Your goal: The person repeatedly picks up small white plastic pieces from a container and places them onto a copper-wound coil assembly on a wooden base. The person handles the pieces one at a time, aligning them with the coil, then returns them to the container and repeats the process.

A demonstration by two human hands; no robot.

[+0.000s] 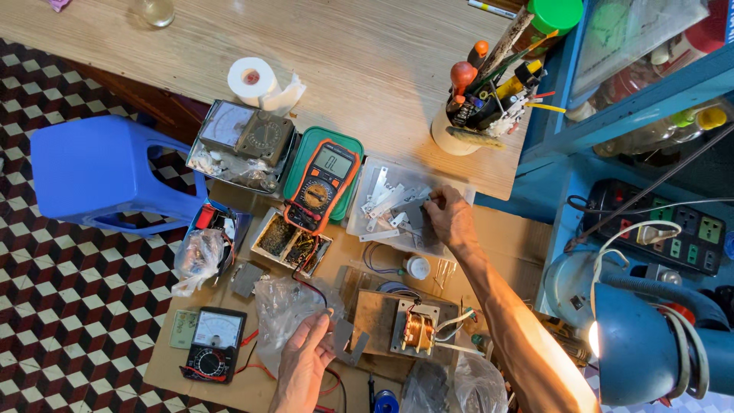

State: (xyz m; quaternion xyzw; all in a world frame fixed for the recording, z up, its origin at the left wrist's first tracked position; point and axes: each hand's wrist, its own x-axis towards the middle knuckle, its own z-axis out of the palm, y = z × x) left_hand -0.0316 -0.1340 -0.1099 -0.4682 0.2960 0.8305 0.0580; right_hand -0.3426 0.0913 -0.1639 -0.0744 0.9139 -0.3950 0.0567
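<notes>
Cluttered cardboard sheet point(527, 237) over a checkered floor serves as the workbench. Right hand point(451, 219) reaches into a clear plastic tray point(359, 222), fingertips pinched on one of the flat metal plates point(386, 197) heaped there, probably kept together for easy picking. Left hand point(306, 359) grips an angular grey metal plate point(345, 340) between thumb and fingers, beside a small transformer point(417, 330) on its wooden block. Beyond the tray lies an orange multimeter point(321, 187); an analog meter point(214, 344) sits just outside the left hand
</notes>
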